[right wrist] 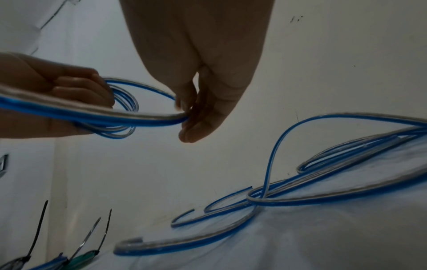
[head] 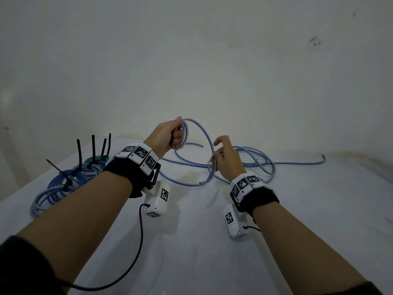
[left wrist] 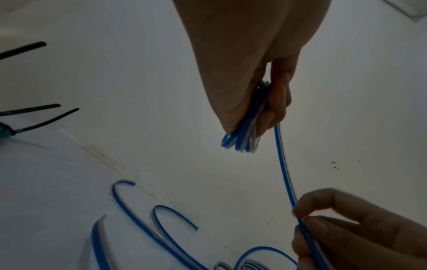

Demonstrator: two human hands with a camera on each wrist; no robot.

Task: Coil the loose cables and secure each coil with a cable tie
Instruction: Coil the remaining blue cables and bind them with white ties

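Above the white table (head: 212, 241), your left hand (head: 168, 135) is fisted round a small coil (head: 182, 135) of the blue cable (head: 251, 165). Keep each new loop the same size and let the strand slide without twisting. Your right hand (head: 223, 160), right of the coil, pinches the feeding strand between thumb and forefinger, other fingers loosely spread. The slack lies tangled on the table under and beyond it. Tied coils (head: 63, 184) sit left of the left wrist.
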